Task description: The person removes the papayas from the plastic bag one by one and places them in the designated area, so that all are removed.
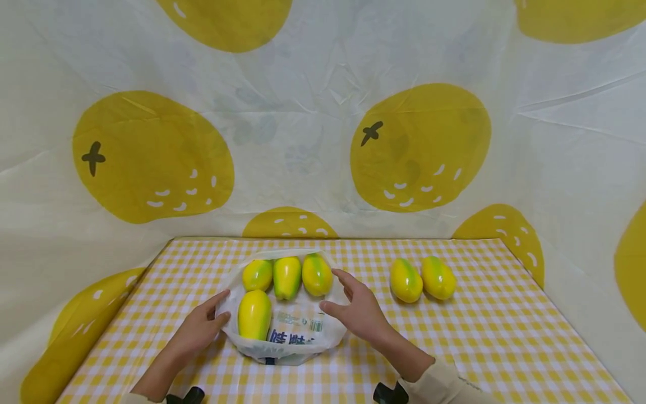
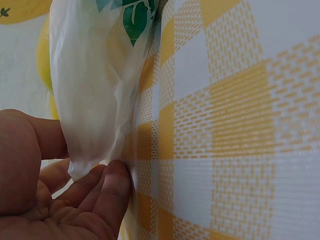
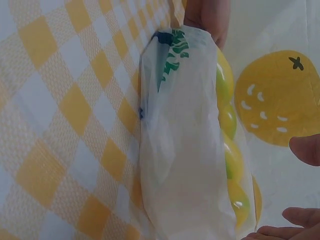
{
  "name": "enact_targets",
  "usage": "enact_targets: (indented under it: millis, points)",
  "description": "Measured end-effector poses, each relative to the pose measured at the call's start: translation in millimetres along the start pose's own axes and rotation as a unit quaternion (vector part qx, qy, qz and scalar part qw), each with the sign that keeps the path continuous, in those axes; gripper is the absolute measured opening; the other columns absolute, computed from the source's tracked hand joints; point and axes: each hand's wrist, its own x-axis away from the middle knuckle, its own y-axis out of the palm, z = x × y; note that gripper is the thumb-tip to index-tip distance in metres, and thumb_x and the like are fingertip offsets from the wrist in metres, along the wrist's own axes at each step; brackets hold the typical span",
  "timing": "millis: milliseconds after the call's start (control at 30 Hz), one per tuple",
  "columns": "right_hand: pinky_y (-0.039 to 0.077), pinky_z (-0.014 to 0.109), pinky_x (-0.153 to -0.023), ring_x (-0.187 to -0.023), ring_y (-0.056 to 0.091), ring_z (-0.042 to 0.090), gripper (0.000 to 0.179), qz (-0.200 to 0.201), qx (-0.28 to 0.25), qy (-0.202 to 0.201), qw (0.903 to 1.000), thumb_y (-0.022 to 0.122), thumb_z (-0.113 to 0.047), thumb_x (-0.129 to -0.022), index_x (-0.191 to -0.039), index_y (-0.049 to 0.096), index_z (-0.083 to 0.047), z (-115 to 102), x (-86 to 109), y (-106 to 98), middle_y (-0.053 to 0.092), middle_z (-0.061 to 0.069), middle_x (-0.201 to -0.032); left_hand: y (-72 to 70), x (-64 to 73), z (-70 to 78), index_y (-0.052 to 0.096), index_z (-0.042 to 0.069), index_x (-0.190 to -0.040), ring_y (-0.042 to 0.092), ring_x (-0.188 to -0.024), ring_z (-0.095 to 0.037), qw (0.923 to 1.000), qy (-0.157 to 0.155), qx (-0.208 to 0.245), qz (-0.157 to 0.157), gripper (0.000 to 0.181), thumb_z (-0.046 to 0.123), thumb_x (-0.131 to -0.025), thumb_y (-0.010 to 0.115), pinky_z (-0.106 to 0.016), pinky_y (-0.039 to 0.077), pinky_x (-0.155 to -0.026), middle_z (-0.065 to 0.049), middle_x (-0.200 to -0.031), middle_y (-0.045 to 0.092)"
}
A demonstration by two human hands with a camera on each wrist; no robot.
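Note:
A white plastic bag (image 1: 298, 353) with printed lettering lies on the table, its mouth spread wide. Several glossy yellow-green mangoes (image 1: 254, 314) are inside, three along the far side and one nearer the left. My left hand (image 1: 199, 325) holds the bag's left rim, thumb and fingers on either side of the plastic in the left wrist view. Over the right rim is my right hand (image 1: 360, 308), its thumb and fingers spread and holding nothing. In the right wrist view its thumb (image 3: 306, 150) stands apart from the bag.
Two more mangoes (image 1: 406, 280) rest side by side on the table, right of the bag. A yellow-and-white checked cloth (image 1: 484, 348) covers the table. Behind its far edge hangs a pale curtain (image 1: 292, 140) printed with large yellow fruit.

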Motion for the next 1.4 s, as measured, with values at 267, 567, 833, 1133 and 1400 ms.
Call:
enact_targets:
  millis: [267, 567, 833, 1133, 1400]
  points:
    - [0.032, 0.058, -0.125, -0.156, 0.033, 0.044, 0.075, -0.026, -0.007, -0.001, 0.9996, 0.078, -0.021, -0.093, -0.157, 0.044, -0.007, -4, 1.0, 15, 0.038, 0.021, -0.166, -1.1, 0.7, 1.6, 0.026, 0.011, -0.167, 0.024, -0.157, -0.046, 1.0, -0.007, 0.003, 0.0, 0.066, 0.022, -0.108, 0.054, -0.063, 0.033, -0.123, -0.028, -0.171, 0.021]
    - [0.034, 0.059, -0.124, -0.155, 0.035, 0.046, 0.076, -0.061, -0.02, -0.011, 0.9979, 0.077, -0.025, -0.094, -0.159, 0.041, -0.006, -10, 2.7, 29, 0.038, 0.022, -0.166, -0.4, -0.5, -0.1, 0.027, 0.012, -0.166, 0.027, -0.157, -0.046, 1.0, -0.004, -0.003, 0.004, 0.065, 0.022, -0.108, 0.054, -0.062, 0.034, -0.123, -0.027, -0.17, 0.024]
    - [0.038, 0.061, -0.12, -0.149, 0.042, 0.051, 0.074, -0.067, -0.013, -0.017, 0.9975, 0.077, -0.022, -0.093, -0.156, 0.044, -0.001, -13, 5.6, 42, 0.042, 0.023, -0.164, 0.7, -3.1, -1.5, 0.027, 0.011, -0.166, 0.028, -0.157, -0.046, 0.9999, -0.006, -0.01, 0.007, 0.065, 0.023, -0.108, 0.055, -0.062, 0.034, -0.123, -0.027, -0.17, 0.026]
    - [0.035, 0.058, -0.123, -0.155, 0.036, 0.044, 0.073, -0.101, -0.032, -0.028, 0.994, 0.076, -0.021, -0.095, -0.156, 0.042, -0.001, -15, 4.8, 56, 0.039, 0.021, -0.166, 0.4, -3.1, -1.7, 0.027, 0.011, -0.166, 0.029, -0.156, -0.046, 0.9998, -0.007, -0.014, 0.009, 0.066, 0.023, -0.108, 0.055, -0.062, 0.034, -0.123, -0.027, -0.169, 0.027]
    - [0.042, 0.054, -0.12, -0.15, 0.045, 0.04, 0.071, -0.121, -0.023, -0.013, 0.9923, 0.077, -0.024, -0.094, -0.155, 0.046, -0.004, -16, -1.3, 75, 0.046, 0.017, -0.163, 0.9, -4.1, -2.3, 0.026, 0.011, -0.166, 0.028, -0.157, -0.045, 0.9999, -0.009, -0.011, 0.007, 0.066, 0.024, -0.108, 0.055, -0.062, 0.033, -0.123, -0.026, -0.17, 0.025]
